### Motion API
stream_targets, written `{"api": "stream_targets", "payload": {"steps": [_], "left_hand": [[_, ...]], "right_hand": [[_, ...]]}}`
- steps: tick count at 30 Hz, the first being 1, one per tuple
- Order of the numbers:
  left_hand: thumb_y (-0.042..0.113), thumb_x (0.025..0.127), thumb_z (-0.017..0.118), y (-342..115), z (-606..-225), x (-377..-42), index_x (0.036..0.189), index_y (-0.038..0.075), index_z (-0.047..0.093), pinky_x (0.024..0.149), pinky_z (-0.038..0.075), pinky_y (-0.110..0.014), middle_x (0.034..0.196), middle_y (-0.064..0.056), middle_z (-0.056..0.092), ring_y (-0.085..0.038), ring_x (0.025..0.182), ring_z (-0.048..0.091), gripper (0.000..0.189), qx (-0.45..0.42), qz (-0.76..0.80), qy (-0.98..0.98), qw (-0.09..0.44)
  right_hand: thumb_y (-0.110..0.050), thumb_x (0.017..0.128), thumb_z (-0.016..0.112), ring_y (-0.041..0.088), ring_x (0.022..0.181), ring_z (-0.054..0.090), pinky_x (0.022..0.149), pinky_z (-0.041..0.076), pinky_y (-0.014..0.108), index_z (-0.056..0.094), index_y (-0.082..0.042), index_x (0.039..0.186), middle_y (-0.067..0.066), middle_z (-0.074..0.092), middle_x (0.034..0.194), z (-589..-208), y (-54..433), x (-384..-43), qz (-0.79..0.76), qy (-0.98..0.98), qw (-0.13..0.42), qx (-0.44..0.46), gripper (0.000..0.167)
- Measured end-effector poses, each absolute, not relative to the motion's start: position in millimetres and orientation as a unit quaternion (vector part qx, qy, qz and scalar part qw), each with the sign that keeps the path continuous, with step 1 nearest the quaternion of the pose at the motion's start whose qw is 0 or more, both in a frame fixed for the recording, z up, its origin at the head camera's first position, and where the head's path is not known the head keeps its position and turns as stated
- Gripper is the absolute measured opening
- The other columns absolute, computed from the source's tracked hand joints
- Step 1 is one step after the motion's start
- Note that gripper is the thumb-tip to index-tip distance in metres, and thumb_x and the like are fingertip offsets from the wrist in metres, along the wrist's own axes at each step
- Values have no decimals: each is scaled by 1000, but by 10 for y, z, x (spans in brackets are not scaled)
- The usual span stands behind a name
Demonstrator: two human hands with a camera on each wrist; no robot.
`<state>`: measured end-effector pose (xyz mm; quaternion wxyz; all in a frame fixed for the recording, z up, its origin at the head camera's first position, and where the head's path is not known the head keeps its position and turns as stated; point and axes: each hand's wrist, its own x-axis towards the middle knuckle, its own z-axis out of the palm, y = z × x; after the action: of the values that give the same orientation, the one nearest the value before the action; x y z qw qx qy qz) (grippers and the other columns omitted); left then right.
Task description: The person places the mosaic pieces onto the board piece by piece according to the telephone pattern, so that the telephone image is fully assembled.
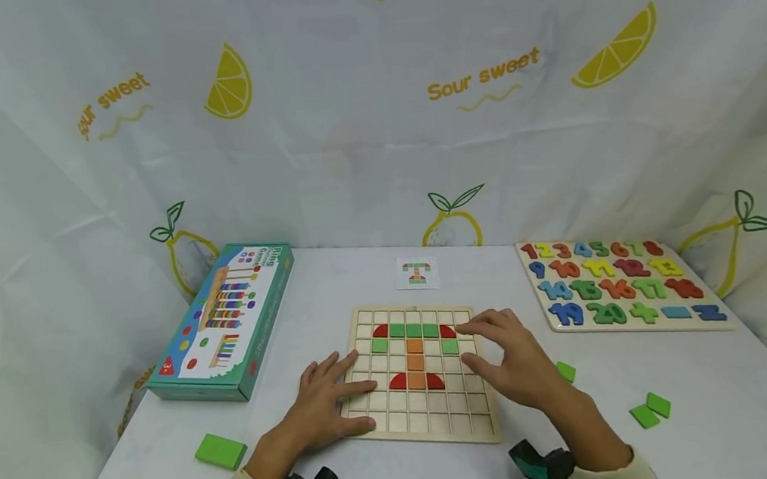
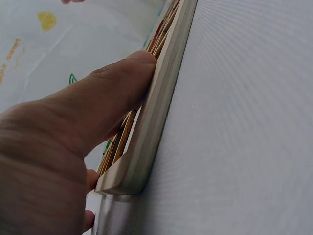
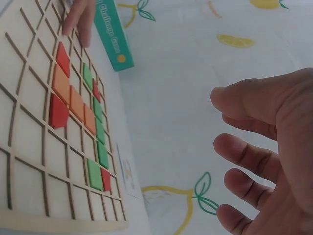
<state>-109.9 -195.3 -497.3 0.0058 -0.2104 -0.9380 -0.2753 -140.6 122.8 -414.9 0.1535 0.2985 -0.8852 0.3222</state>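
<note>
A wooden grid board (image 1: pixel 459 423) lies flat on the table. Pieces in its cells form a pattern: a green row (image 1: pixel 414 330) with a red quarter-round (image 1: pixel 447 331) at each end, a green square under each side, an orange column (image 1: pixel 415 361), and two red quarter-rounds (image 1: pixel 435 380) at the foot. My left hand (image 1: pixel 323 410) rests on the board's left side, fingers spread; in the left wrist view the thumb (image 2: pixel 115 90) lies along its edge (image 2: pixel 146 142). Over the right edge, my right hand (image 1: pixel 513 357) hovers beside the red corner piece, thumb and fingers apart, holding nothing.
A small pattern card (image 1: pixel 418 285) lies behind the board. Loose green squares (image 1: pixel 644 416) are at the right, another (image 1: pixel 566 372) near the right wrist. A green block (image 1: pixel 220 451) lies left, below a game box (image 1: pixel 245 343). A number puzzle (image 1: pixel 620 280) sits at back right.
</note>
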Motion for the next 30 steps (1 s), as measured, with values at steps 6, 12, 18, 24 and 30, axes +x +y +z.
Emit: {"api": "stream_targets", "payload": {"steps": [6,12,18,24,30], "left_hand": [[59,77,72,-1959,-4978,-1098,127,28,66,107,7,-61,154,-6,32,-36,141,17,59,-212,-277,-937,6],[61,77,70,-1963,-4986,-1103,127,28,66,107,7,-61,154,-5,32,-36,141,17,60,-214,-275,-937,7],[61,76,71,-1964,-4994,-1107,126,28,67,107,7,-61,154,-6,32,-36,141,17,60,-213,-273,-938,11],[61,76,71,-1961,-5003,-1104,126,28,67,107,7,-61,154,-6,32,-36,141,17,60,-212,-274,-938,8],[61,76,71,-1962,-5001,-1102,127,28,66,107,6,-60,154,-4,31,-35,142,16,61,-211,-279,-937,5]], "right_hand": [[-7,78,80,20,106,48,81,48,52,68,-13,115,0,60,111,-3967,1561,-1322,312,-887,170,295,39],[-9,76,83,18,109,47,84,46,34,69,-17,116,-3,59,114,-3886,1956,-1217,288,-898,182,278,43],[-14,75,84,22,110,46,83,50,47,70,-16,117,0,56,116,-3889,2327,-1141,281,-913,172,242,45],[-15,76,83,38,110,44,73,39,74,67,-7,119,11,53,118,-3964,2637,-1115,278,-927,157,194,46],[-17,76,83,43,106,45,72,44,70,64,-7,122,18,53,119,-4149,2928,-1126,259,-945,149,134,51]]}}
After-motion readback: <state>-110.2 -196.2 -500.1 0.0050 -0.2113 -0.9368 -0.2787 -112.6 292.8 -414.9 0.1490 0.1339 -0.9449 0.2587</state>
